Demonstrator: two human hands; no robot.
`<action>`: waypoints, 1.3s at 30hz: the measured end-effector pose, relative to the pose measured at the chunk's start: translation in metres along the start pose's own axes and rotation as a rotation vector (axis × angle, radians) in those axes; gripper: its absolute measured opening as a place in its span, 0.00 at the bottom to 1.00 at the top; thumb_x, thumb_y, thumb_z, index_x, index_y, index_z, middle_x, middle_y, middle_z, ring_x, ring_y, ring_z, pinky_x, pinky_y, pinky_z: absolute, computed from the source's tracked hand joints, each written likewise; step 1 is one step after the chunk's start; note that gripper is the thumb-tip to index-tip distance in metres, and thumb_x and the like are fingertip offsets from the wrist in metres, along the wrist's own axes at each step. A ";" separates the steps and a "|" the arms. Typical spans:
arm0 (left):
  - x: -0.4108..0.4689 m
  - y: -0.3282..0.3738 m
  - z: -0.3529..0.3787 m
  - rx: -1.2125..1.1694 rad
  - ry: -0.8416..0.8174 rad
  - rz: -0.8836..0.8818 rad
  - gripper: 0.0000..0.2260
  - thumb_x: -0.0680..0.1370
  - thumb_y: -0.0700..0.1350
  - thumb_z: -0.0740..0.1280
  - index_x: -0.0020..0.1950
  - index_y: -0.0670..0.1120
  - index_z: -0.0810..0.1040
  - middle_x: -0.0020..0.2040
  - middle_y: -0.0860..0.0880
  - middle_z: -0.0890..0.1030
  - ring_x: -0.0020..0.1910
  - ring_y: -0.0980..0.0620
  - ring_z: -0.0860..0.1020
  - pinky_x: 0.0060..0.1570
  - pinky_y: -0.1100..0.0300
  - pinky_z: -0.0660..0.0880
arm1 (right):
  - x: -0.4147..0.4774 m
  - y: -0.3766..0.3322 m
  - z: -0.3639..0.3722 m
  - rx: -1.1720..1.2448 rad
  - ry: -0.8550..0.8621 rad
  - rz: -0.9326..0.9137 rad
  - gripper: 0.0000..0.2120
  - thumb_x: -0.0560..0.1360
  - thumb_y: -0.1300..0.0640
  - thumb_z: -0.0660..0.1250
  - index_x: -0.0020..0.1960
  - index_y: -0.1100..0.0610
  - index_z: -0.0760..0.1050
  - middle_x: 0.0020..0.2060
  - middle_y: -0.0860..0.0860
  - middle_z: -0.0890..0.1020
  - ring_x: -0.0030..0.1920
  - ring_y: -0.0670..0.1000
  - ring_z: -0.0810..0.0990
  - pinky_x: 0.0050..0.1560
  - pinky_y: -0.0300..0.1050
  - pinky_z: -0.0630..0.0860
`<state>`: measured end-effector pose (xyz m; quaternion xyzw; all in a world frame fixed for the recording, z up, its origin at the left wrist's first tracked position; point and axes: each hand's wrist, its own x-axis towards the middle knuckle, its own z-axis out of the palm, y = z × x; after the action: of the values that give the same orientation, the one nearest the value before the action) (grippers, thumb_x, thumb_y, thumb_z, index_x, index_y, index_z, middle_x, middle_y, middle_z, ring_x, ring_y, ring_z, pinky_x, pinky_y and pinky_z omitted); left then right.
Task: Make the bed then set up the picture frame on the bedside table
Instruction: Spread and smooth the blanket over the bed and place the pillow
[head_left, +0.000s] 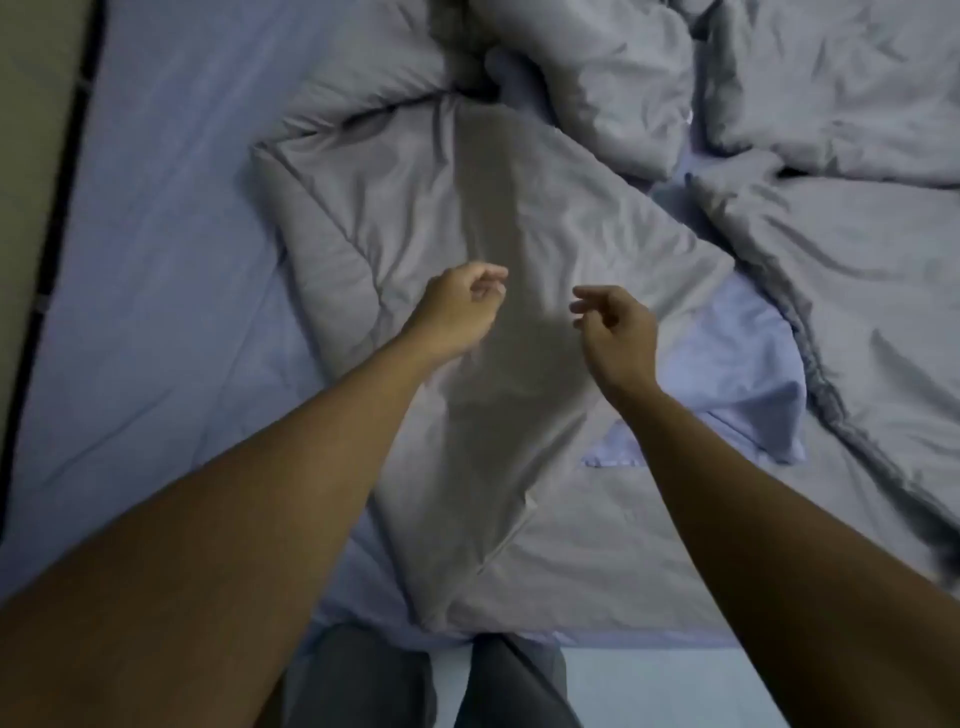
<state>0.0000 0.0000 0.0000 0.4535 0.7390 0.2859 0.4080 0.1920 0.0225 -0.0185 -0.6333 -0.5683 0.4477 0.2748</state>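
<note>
A grey duvet lies crumpled across the bed, one folded flap reaching toward me and the bulk bunched at the upper right. Under it is a light blue sheet, bare on the left side. My left hand hovers over the folded flap with fingers loosely curled and nothing in them. My right hand hangs beside it, fingers apart and empty. Both hands are above the fabric, apart from each other. No picture frame or bedside table is in view.
The bed's left edge meets a dark strip and a beige floor or wall. My legs in grey trousers stand at the bed's near edge. A blue fold of sheet shows between duvet parts.
</note>
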 end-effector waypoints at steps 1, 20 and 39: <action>0.008 0.000 0.009 0.024 -0.024 0.016 0.13 0.80 0.46 0.64 0.63 0.49 0.80 0.56 0.51 0.82 0.56 0.54 0.79 0.55 0.64 0.74 | 0.007 0.008 -0.002 -0.045 0.045 0.005 0.17 0.76 0.65 0.60 0.58 0.54 0.82 0.48 0.49 0.86 0.46 0.46 0.83 0.50 0.37 0.80; 0.109 -0.020 0.085 0.611 -0.002 0.277 0.40 0.77 0.55 0.68 0.81 0.51 0.48 0.72 0.42 0.72 0.68 0.41 0.71 0.68 0.49 0.63 | 0.045 0.077 0.011 0.068 0.605 0.221 0.32 0.71 0.57 0.72 0.74 0.52 0.68 0.50 0.44 0.79 0.44 0.39 0.78 0.53 0.28 0.72; -0.021 -0.085 -0.113 0.737 -0.047 0.829 0.29 0.65 0.53 0.80 0.56 0.35 0.81 0.63 0.38 0.78 0.68 0.37 0.73 0.73 0.42 0.63 | -0.065 -0.003 0.079 -0.001 0.123 -0.280 0.10 0.72 0.61 0.68 0.45 0.48 0.71 0.35 0.36 0.78 0.36 0.36 0.74 0.37 0.25 0.67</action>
<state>-0.1294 -0.0610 -0.0028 0.8254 0.5404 0.1348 0.0922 0.1238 -0.0524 -0.0350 -0.5740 -0.6336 0.3650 0.3685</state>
